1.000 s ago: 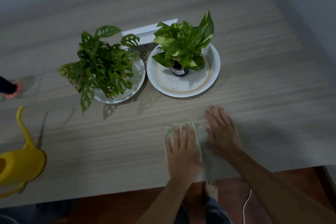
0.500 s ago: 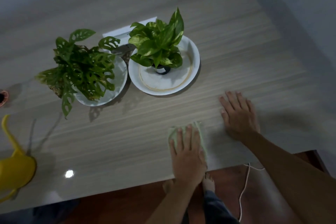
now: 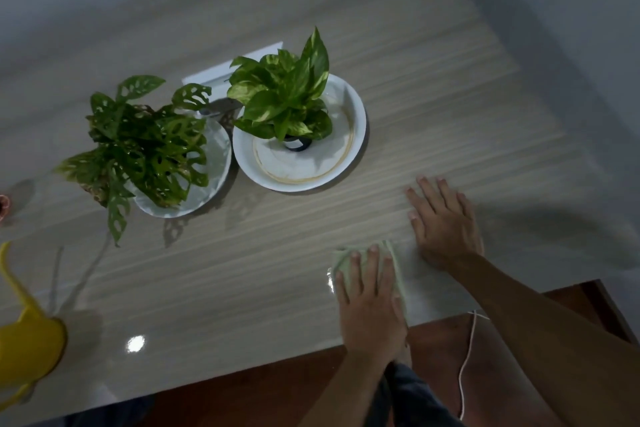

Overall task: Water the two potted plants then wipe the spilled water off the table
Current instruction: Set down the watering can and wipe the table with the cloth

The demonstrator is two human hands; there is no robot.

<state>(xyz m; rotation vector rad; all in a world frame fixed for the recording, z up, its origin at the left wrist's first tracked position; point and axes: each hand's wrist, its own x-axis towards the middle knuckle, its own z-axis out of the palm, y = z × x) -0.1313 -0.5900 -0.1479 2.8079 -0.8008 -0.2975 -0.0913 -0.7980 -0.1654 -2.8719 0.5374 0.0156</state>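
Head view looks down on a pale wood-grain table [image 3: 433, 107], where the left hand [image 3: 370, 302] lies flat, fingers spread, pressing a folded light-green cloth [image 3: 396, 274] onto the surface close to the near edge. The hand does not clutch the cloth; it pins it under an open palm. The right hand [image 3: 443, 222] rests open and empty on the bare table just beside the cloth, fingers pointing away from the body, bracing. Well apart, farther back and to the left, the two potted plants sit on white plates: the holey-leaved plant [image 3: 145, 146] and the broad-leaved plant [image 3: 287, 94], their plates nearly touching. The yellow watering can [image 3: 27, 347] stands set down at the far left edge, so the watering looks done and wiping is the step in hand. No puddle can be made out for certain; only glossy glints show on the table. To wipe well, the palm should keep even downward pressure so the whole cloth stays in contact, and strokes should overlap, pushing away from the table edge so water is not driven onto the floor. The cloth should stay short of the plates, since a nudge could tip the small pots.
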